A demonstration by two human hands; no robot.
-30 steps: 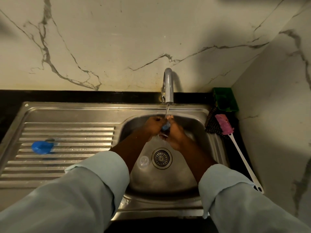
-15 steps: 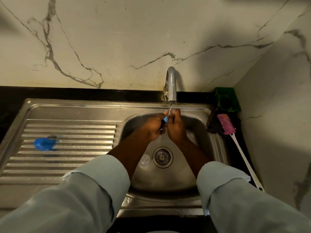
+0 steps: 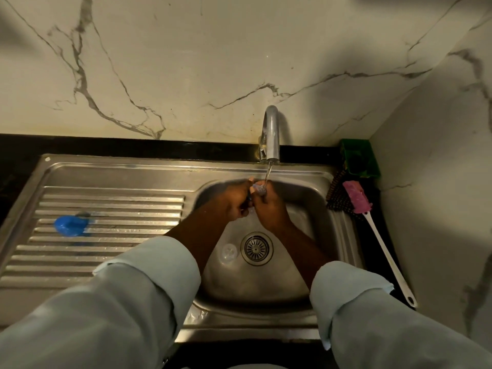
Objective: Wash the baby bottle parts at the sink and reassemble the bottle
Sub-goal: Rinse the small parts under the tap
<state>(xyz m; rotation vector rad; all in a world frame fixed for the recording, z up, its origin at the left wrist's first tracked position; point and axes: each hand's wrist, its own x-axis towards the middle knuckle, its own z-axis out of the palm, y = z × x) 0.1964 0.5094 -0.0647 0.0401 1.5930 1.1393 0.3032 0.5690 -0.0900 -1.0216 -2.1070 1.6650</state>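
Bottle part point(image 3: 258, 188), small and bluish, sits pinched between the left hand point(image 3: 235, 202) and right hand point(image 3: 269, 209), both grips clenched on it directly under the tap point(image 3: 271, 134) stream over the sink point(image 3: 306, 198), likely so running water rinses it.

Both our hands now higher in basin, close under tap point(image 3: 271, 134), where a second ago we held them lower, nearer drain. Left hand point(image 3: 235, 202) and right hand point(image 3: 269, 209) now pressed together at fingertips. Small part point(image 3: 259, 188) between our fingers showed blue earlier; now looks pale, greyish, turned under water stream point(image 3: 268, 171). Stream now lands on part at top of our fingers.
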